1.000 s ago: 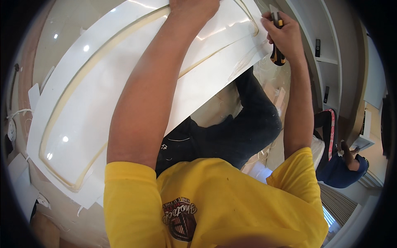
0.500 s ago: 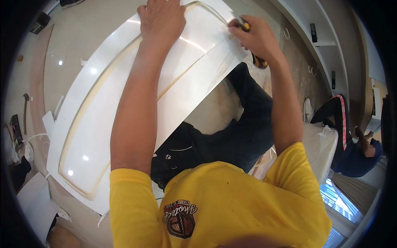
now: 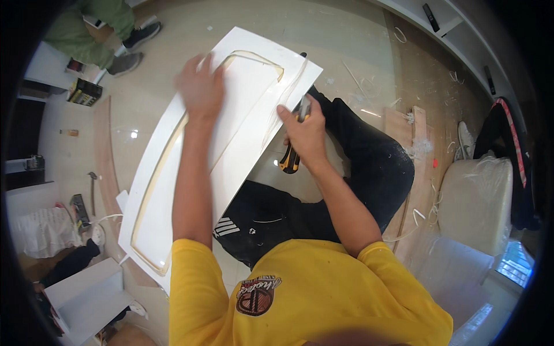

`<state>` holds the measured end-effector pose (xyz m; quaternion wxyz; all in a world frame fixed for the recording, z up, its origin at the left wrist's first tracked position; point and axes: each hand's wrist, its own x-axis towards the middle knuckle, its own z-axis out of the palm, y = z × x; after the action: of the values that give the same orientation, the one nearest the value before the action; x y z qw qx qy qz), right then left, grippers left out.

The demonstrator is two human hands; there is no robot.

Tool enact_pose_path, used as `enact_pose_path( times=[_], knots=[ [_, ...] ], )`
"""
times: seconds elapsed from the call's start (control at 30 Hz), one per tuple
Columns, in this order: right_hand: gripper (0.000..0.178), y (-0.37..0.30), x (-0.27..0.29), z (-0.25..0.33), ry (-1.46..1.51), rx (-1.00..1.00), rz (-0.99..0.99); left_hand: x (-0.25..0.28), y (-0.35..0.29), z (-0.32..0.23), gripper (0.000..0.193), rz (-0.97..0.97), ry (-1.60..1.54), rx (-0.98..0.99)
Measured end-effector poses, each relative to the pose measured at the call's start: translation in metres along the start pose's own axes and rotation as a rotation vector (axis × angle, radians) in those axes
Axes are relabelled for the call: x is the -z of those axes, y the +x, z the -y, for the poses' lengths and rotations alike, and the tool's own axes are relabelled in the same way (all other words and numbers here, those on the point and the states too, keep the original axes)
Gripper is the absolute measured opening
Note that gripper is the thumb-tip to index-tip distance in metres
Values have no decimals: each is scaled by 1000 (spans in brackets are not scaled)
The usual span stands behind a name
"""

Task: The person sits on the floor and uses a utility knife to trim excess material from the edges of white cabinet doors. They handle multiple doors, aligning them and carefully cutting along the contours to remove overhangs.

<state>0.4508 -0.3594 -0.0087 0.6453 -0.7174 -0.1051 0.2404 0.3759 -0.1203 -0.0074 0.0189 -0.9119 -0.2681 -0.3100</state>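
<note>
A long white panel [image 3: 242,132] with one curved side lies across my lap, slanting from lower left to upper right. A thin cream strip or groove [image 3: 144,190] runs round it inside the border, with a loose-looking bend near the far end. My left hand [image 3: 200,89], smeared by motion, is over the panel's curved far edge, fingers apart and nothing visible in them. At the near straight edge, my right hand [image 3: 307,130] is closed round a yellow-and-black utility knife [image 3: 290,158]. Its thumb is near the panel's edge; the blade cannot be made out.
Wooden strips [image 3: 107,155] and a hammer [image 3: 92,184] lie on the floor at left. Green-trousered legs [image 3: 95,34] stand at far left. A plastic-wrapped block [image 3: 476,202] and another person's dark-clothed leg [image 3: 508,144] are at right. White scraps litter the floor.
The view has shifted, bringing the panel's far end and green-trousered legs into sight. My right hand has come nearer along with the knife. My left hand has moved along the curved edge.
</note>
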Motion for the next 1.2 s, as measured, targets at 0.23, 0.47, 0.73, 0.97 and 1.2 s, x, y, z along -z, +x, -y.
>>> enact_pose_path(
  times=[0.23,0.47,0.73,0.97,1.2],
  knots=[
    [64,3,-5,-8,0,190,-2,95,-55,104,81,657,-28,702],
    [63,26,-10,-9,-141,183,30,112,-93,105,88,612,-87,674],
    [41,42,-8,9,-193,39,206,142,-158,61,79,563,-130,840],
    [45,48,-19,21,-432,103,320,161,-142,28,31,24,300,421],
    [40,54,-14,72,-456,43,229,39,-24,-16,27,33,-227,77]
  ],
)
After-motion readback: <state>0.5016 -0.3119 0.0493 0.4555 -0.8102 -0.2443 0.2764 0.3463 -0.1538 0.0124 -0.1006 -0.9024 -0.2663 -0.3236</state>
